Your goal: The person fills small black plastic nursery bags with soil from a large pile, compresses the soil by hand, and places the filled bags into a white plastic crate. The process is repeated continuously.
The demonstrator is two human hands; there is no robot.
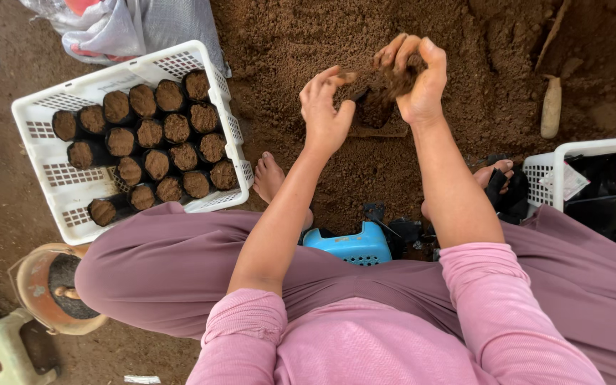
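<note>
Soil cupped in right hand [415, 78] over bag [372, 107] gripped by left hand [326, 107]; crate [44, 153] at left nearly full of filled bags [155, 135].

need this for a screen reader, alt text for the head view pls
Seen from above, a seated person's right hand drops brown soil into a small black bag steadied by the left hand. A white crate of filled bags sits at left.

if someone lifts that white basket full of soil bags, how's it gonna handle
The white basket would probably feel heavy, since many soil-filled black bags pack it. Its lattice plastic walls may flex under the load. The bags stand tightly together, so they likely won't tip much, though loose soil could spill.
</note>
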